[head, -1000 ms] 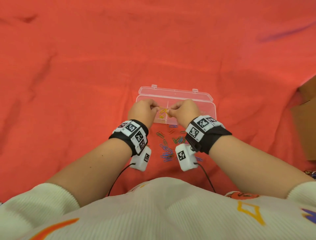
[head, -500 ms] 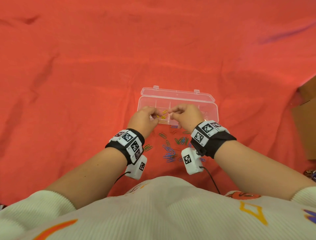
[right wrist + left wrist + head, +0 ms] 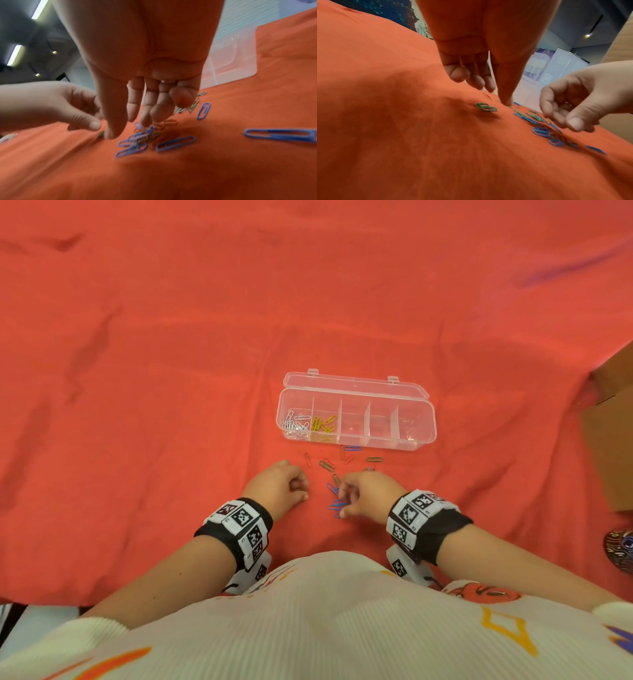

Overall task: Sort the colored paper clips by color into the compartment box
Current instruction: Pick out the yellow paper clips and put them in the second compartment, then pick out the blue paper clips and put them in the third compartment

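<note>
The clear compartment box lies open on the red cloth, also seen in the right wrist view. White clips fill its leftmost compartment and yellow clips the one beside it. Loose green clips and blue clips are scattered in front of the box. My left hand rests left of them, fingers loosely curled, thumb tip on the cloth, holding nothing. My right hand hangs relaxed just over the blue pile, empty.
A brown cardboard box stands at the right edge of the cloth. A dark patterned object lies at the right near my arm. Red cloth covers the whole surface around the box.
Both hands have drawn back from over the box toward my body and now sit at the loose clips. The box is uncovered, with the yellow clips left inside.
</note>
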Demonstrator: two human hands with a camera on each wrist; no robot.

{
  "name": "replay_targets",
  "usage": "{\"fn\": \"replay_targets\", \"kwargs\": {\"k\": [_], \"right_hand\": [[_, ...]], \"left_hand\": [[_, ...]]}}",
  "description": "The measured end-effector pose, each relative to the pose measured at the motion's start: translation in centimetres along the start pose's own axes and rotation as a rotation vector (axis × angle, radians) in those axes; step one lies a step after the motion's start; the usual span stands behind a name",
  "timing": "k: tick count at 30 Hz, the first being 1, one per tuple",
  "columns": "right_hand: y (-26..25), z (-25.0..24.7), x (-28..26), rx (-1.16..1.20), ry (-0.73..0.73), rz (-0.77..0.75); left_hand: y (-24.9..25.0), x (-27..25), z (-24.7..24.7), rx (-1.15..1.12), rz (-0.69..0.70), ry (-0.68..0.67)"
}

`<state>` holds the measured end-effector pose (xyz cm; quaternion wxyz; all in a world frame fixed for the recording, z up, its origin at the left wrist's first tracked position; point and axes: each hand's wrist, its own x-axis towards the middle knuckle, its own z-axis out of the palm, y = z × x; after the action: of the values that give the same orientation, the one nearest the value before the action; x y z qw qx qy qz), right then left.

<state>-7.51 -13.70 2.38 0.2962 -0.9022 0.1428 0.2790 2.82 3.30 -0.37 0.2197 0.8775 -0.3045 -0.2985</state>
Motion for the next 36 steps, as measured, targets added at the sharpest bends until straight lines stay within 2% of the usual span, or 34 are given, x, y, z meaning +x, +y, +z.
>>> {"fn": "replay_targets", "kwargs": {"k": [3,8,16,21,24,26,29,36], "right_hand": [[0.2,1.3,0.0,-0.103,-0.011,-0.014],[1.1,2.3,-0.4,-0.154,-0.016,0.02],[1.8,2.8,-1.4,-0.124,0.018,0.03],[2.7,2.8,-2.0,-0.058,0.14,0.056],[3.3,2.4,-2.2,-0.073,0.118,0.075],[3.6,2.3,-2.3,-0.063,0.096,0.083],[3.9,2.3,-2.2,-0.068,0.063,0.079],[4.4,2.5,-2.5,-0.039,0.09,0.029]], "left_hand": [[1.1,-0.3,1.0,0.081,0.101,-0.063],[2.7,0.4,2.2,0.139,0.153,-0.099],[3.1,1.0,2.9,0.164,0.076,-0.117],[2.9,0.7,2.9,0.146,0.089,-0.094],[2.9,0.4,2.7,0.073,0.093,-0.076],[3.0,0.1,2.7,0.051,0.096,-0.116],[3.1,0.1,3.2,0.094,0.075,-0.16],[3.3,0.4,3.4,0.122,0.008,-0.143]]}}
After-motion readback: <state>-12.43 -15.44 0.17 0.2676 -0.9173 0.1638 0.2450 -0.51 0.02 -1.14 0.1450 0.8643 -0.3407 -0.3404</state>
